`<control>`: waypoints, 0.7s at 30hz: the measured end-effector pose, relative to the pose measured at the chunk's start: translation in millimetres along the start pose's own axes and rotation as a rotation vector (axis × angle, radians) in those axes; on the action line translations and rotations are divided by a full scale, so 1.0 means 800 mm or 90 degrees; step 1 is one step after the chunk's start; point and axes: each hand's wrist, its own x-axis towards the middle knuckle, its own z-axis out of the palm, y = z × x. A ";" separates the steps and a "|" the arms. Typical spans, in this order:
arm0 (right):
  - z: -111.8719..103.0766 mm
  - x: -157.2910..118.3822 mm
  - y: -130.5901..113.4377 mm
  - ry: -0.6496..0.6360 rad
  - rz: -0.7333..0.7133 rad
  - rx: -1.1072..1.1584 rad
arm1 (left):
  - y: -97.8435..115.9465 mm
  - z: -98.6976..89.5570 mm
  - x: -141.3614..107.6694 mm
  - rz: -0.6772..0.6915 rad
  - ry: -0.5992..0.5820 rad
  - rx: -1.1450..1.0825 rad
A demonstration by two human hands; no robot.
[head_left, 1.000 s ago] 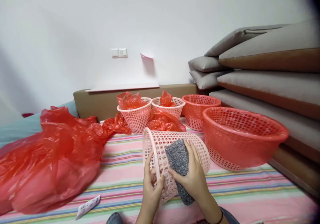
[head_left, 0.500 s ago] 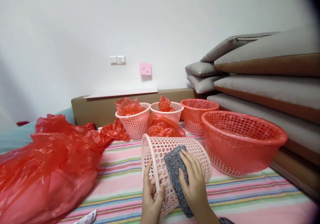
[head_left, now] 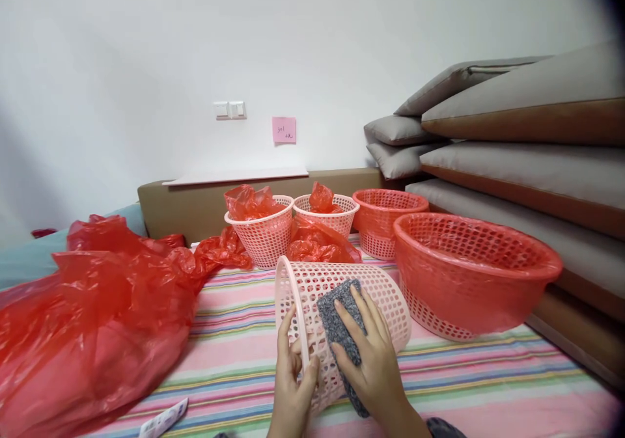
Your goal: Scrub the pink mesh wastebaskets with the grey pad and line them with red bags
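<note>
A pale pink plastic basket point(head_left: 383, 288) with a holed wall lies on its side, its mouth turned to the left. My left hand point(head_left: 293, 386) grips the rim, thumb outside and fingers partly hidden within the mouth. Against the outer wall, my right hand point(head_left: 374, 356) holds a speckled dark grey cloth point(head_left: 333, 314), fingers laid over it and pressing it to the basket. The cloth's lower end hangs down along the basket's side.
Two pink baskets point(head_left: 266, 239) with red plastic inside stand behind. Red-wrapped baskets point(head_left: 469, 295) are at the right, beside stacked grey cushions point(head_left: 517, 164). Red plastic bags point(head_left: 122, 308) spread at left on the striped cloth point(head_left: 234, 353); a white packet point(head_left: 163, 418) lies nearer.
My right hand has shifted slightly left on the basket, carrying the cloth with it, and its fingers have spread a little. My left hand stays on the rim.
</note>
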 end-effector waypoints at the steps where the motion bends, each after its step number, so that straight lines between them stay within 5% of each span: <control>1: 0.000 -0.001 -0.001 0.001 -0.004 0.007 | 0.000 0.000 0.000 0.005 -0.003 -0.005; 8: -0.005 -0.001 0.000 -0.027 0.006 0.006 | -0.005 -0.008 0.001 0.017 -0.006 0.043; 16: 0.001 0.004 0.091 0.122 0.300 -0.032 | -0.012 -0.018 -0.003 -0.020 -0.047 0.082; 18: 0.001 0.006 0.080 0.130 0.292 -0.029 | -0.012 -0.019 -0.003 -0.023 -0.063 0.092; 21: 0.001 0.008 0.023 0.061 0.174 -0.004 | -0.010 -0.018 -0.003 -0.040 -0.058 0.084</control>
